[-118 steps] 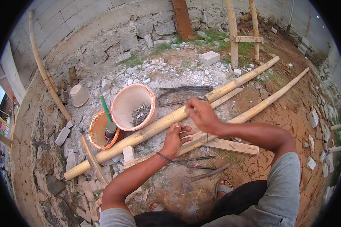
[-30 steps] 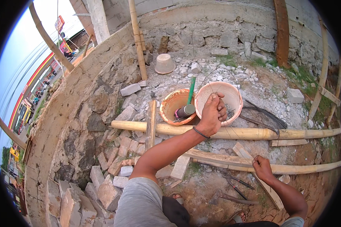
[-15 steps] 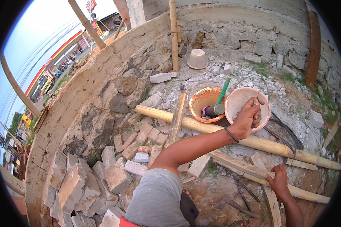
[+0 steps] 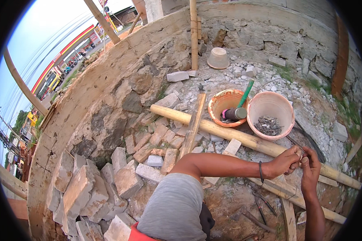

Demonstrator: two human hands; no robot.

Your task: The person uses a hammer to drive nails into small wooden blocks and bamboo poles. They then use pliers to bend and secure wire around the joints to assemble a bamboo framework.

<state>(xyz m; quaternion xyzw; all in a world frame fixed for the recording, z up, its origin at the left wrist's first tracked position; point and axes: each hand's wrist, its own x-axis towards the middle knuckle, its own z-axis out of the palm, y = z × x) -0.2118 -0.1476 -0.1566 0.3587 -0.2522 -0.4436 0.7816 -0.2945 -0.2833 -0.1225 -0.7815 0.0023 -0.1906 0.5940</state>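
Observation:
My left hand and my right hand meet over the bamboo pole, both with closed fingers. A thin wire hangs below my left hand toward a wooden slat lying along a second bamboo pole. My right fingers pinch beside my left ones; what lies between them is too small to make out. Just beyond stands a pale bucket holding small grey metal bits, perhaps nails. Next to it, an orange bucket holds a dark bottle and a green handle.
Pliers and a hammer lie on the dirt near me. Broken blocks pile up at left below a rough stone wall. An upturned bucket sits on rubble at the back. A dark wire coil lies right.
My left hand has come down and right from in front of the pale bucket, uncovering its contents. My right hand has left the slat and risen to meet it.

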